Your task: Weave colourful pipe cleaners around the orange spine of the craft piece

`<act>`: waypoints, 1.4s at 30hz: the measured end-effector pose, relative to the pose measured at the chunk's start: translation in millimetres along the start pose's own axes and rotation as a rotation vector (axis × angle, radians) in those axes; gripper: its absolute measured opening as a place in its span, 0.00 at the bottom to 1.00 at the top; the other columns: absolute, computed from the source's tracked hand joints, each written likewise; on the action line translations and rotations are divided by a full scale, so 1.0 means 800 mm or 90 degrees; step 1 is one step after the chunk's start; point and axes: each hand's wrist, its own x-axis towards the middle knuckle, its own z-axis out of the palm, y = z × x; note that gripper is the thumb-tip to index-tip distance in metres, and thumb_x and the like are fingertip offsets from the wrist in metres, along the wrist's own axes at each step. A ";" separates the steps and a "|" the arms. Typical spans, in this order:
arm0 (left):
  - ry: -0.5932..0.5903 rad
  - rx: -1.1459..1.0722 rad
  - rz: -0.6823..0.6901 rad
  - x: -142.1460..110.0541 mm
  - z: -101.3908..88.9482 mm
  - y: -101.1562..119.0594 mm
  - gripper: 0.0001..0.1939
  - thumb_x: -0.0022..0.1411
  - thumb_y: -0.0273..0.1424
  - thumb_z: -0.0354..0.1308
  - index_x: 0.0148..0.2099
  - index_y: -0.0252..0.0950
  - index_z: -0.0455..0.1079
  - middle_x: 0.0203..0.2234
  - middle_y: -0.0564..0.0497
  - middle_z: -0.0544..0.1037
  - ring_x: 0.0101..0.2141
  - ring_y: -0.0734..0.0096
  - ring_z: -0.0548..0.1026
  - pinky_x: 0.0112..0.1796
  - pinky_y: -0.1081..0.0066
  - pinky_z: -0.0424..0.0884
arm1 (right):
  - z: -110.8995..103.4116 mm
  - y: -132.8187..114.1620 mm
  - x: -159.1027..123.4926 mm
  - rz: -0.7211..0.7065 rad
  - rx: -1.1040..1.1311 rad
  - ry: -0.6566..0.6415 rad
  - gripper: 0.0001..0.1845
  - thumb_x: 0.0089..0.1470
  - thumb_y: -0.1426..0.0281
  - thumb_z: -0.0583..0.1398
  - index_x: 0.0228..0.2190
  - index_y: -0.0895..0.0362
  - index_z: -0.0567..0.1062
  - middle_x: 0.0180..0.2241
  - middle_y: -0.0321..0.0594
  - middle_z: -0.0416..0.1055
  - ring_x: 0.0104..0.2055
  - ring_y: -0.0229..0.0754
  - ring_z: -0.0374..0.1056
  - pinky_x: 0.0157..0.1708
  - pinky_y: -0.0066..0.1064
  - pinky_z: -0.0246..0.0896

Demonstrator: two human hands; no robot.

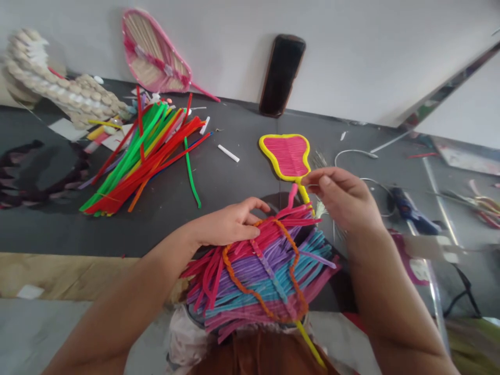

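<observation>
First, see bundled pipe cleaners (156, 156) on a dark table (242, 190) against a white wall (222, 47); then the left hand (230, 224), loosely curled on a striped pipe-cleaner piece (248, 271) at the near edge; then a yellow-rimmed fan (285, 156) and, beside its stem, the right hand (346, 200), pinched narrow; whether holding anything, cannot tell.

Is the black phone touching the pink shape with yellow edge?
Apart. The head view shows dark tabletop between the phone and the yellow-edged pink shape.
</observation>
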 end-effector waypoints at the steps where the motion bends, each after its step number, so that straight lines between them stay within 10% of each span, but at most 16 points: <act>1: -0.004 0.009 0.008 -0.002 0.001 0.002 0.23 0.60 0.26 0.56 0.55 0.39 0.53 0.35 0.51 0.78 0.29 0.74 0.76 0.29 0.73 0.69 | -0.001 0.002 0.002 0.016 0.052 0.012 0.15 0.54 0.55 0.61 0.37 0.52 0.75 0.34 0.39 0.76 0.36 0.41 0.72 0.36 0.34 0.67; 10: -0.049 0.144 0.002 -0.009 0.022 0.008 0.18 0.65 0.30 0.52 0.53 0.41 0.49 0.34 0.53 0.75 0.27 0.78 0.70 0.28 0.76 0.66 | 0.012 -0.014 0.007 0.153 -0.089 -0.536 0.19 0.53 0.56 0.61 0.24 0.59 0.76 0.19 0.30 0.64 0.22 0.31 0.57 0.22 0.24 0.52; 19: -0.047 0.191 0.008 -0.004 0.025 0.002 0.17 0.66 0.31 0.51 0.54 0.41 0.50 0.30 0.55 0.74 0.23 0.80 0.65 0.25 0.78 0.60 | 0.020 -0.023 0.032 0.127 -0.141 -0.725 0.15 0.50 0.61 0.63 0.33 0.61 0.80 0.25 0.36 0.75 0.24 0.32 0.63 0.25 0.24 0.56; 28: 0.063 0.290 0.003 -0.016 0.012 0.016 0.29 0.58 0.30 0.59 0.59 0.42 0.52 0.41 0.49 0.79 0.34 0.67 0.77 0.34 0.70 0.68 | 0.012 -0.034 0.046 0.107 -0.225 -0.643 0.14 0.52 0.59 0.61 0.29 0.58 0.79 0.24 0.34 0.73 0.25 0.33 0.64 0.24 0.25 0.56; 35: 0.067 0.172 -0.062 -0.012 -0.003 0.009 0.13 0.60 0.34 0.57 0.46 0.36 0.65 0.35 0.49 0.81 0.35 0.66 0.78 0.34 0.70 0.70 | -0.007 -0.031 0.061 0.133 -0.233 -0.640 0.14 0.51 0.58 0.62 0.31 0.55 0.80 0.27 0.36 0.77 0.27 0.38 0.69 0.26 0.28 0.61; 42: 0.107 0.096 -0.082 -0.002 -0.003 0.006 0.09 0.57 0.29 0.58 0.42 0.33 0.67 0.29 0.51 0.80 0.30 0.70 0.77 0.32 0.72 0.70 | -0.009 -0.107 -0.001 -0.102 -0.443 -0.081 0.14 0.59 0.64 0.57 0.44 0.49 0.78 0.36 0.38 0.79 0.33 0.43 0.72 0.32 0.35 0.65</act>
